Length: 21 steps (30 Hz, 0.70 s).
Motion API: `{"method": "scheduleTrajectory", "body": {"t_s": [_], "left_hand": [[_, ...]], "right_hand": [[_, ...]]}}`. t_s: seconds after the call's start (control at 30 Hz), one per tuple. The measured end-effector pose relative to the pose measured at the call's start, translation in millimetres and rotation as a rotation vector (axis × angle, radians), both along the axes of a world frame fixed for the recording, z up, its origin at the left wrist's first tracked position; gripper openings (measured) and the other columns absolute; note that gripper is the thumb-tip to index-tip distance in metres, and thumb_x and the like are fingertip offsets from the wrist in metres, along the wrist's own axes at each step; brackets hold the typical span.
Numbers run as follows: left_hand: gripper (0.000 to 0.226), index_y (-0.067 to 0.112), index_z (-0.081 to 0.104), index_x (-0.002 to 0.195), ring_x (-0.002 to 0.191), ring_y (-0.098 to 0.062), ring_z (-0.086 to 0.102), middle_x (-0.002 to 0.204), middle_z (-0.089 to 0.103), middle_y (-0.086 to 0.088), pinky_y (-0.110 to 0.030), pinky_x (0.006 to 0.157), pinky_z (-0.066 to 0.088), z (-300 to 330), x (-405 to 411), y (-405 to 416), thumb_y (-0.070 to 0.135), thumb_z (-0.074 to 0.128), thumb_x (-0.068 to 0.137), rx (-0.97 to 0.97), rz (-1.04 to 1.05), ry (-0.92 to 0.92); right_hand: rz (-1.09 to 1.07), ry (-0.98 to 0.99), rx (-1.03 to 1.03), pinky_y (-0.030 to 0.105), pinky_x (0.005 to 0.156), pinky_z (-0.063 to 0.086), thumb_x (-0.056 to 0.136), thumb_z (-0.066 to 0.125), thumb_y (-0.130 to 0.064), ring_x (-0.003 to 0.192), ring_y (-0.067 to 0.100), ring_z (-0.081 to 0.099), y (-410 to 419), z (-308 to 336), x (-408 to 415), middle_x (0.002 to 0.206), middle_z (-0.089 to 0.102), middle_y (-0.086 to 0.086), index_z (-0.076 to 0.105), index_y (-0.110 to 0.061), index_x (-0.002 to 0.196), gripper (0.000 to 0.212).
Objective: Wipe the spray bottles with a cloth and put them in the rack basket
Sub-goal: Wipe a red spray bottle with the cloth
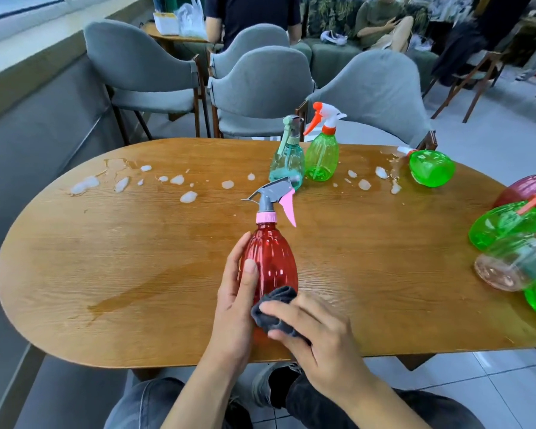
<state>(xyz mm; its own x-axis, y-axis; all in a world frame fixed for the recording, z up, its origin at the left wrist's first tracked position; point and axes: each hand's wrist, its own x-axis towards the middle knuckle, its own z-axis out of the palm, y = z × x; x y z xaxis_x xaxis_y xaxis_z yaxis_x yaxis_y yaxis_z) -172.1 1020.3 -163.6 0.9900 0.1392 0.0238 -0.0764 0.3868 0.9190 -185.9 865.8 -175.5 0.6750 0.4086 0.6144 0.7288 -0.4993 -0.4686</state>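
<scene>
While the fingers of the left hand [234, 292] curl around the left side of the red spray bottle [270, 261], thumb laid on its front, the right hand [313, 332] presses a bunched dark grey cloth [273, 311] against the bottle's lower part, fingers bent over the cloth. This bottle has a grey head with a pink trigger and is held over the near edge of the wooden table [121, 267]. Farther on the table a teal bottle [287, 159] and a green bottle [322, 156] stand upright, just beside each other. At the right edge lie several more bottles, green, red and clear. Foam spots [188, 196] are scattered across the far half.
</scene>
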Motion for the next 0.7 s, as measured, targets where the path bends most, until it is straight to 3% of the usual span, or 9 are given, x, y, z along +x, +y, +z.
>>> {"method": "scheduleTrajectory", "body": {"t_s": [0.1, 0.2, 0.3, 0.4, 0.5, 0.6, 0.7], "left_hand": [[0.045, 0.044, 0.058, 0.146, 0.133, -0.026, 0.065, 0.146, 0.066, 0.002, -0.05, 0.105, 0.056, 1.8, -1.3, -0.2, 0.055, 0.063, 0.104, 0.004, 0.026, 0.002], [0.045, 0.047, 0.06, 0.144, 0.137, -0.022, 0.063, 0.148, 0.065, 0.005, -0.047, 0.107, 0.056, -0.9, -1.6, -0.2, 0.057, 0.061, 0.1, 0.008, 0.031, 0.004], [0.043, 0.049, 0.061, 0.143, 0.135, -0.02, 0.064, 0.147, 0.065, 0.008, -0.042, 0.102, 0.059, -1.6, -2.4, -1.2, 0.054, 0.061, 0.1, 0.006, 0.003, -0.009], [0.051, 0.045, 0.059, 0.146, 0.139, -0.024, 0.061, 0.149, 0.064, 0.004, -0.057, 0.115, 0.048, -2.0, -2.7, -0.9, 0.059, 0.063, 0.097, 0.046, 0.007, -0.034], [0.052, 0.045, 0.06, 0.145, 0.139, -0.019, 0.06, 0.148, 0.064, 0.007, -0.053, 0.116, 0.048, -2.6, -1.8, -0.3, 0.063, 0.063, 0.095, 0.062, 0.023, -0.045], [0.055, 0.045, 0.061, 0.144, 0.137, -0.015, 0.062, 0.148, 0.065, 0.009, -0.039, 0.11, 0.054, -2.8, -1.0, -0.1, 0.061, 0.06, 0.091, 0.034, 0.047, -0.049], [0.05, 0.046, 0.06, 0.144, 0.138, -0.016, 0.061, 0.148, 0.064, 0.009, -0.045, 0.112, 0.048, -1.7, -1.0, -1.1, 0.061, 0.061, 0.096, 0.027, 0.075, -0.041]], "right_hand": [[-0.067, 0.117, 0.22, 0.012, 0.082, 0.045, 0.108, 0.053, -0.046, 0.092, -0.005, 0.059, -3.4, 4.0, -7.9, 0.102, 0.063, -0.022, 0.066, -0.034, 0.132, 0.03], [-0.344, 0.345, 0.671, 0.026, 0.093, 0.053, 0.106, 0.054, -0.049, 0.105, 0.004, 0.069, -0.8, 33.3, 13.7, 0.11, 0.074, -0.015, 0.073, -0.031, 0.118, 0.029], [-0.378, 0.621, 0.907, 0.035, 0.09, 0.055, 0.106, 0.056, -0.038, 0.1, 0.006, 0.072, 7.8, 59.4, 50.9, 0.101, 0.078, -0.01, 0.076, -0.028, 0.107, 0.022], [-0.313, 0.805, 0.867, 0.045, 0.099, 0.058, 0.108, 0.056, -0.034, 0.11, 0.019, 0.074, 21.8, 62.2, 70.1, 0.106, 0.08, -0.004, 0.078, -0.03, 0.103, 0.023], [-0.24, 0.913, 0.753, 0.062, 0.102, 0.053, 0.108, 0.056, -0.038, 0.113, 0.038, 0.07, 30.5, 52.4, 63.9, 0.109, 0.078, 0.011, 0.08, -0.031, 0.105, 0.025], [-0.242, 0.962, 0.742, 0.056, 0.103, 0.055, 0.109, 0.053, -0.04, 0.109, 0.023, 0.074, 29.0, 41.3, 47.0, 0.109, 0.08, 0.002, 0.079, -0.028, 0.111, 0.029], [-0.304, 0.92, 0.631, 0.054, 0.097, 0.056, 0.108, 0.05, -0.043, 0.102, 0.023, 0.074, 23.0, 27.4, 24.1, 0.103, 0.079, 0.002, 0.078, -0.027, 0.105, 0.032]]}}
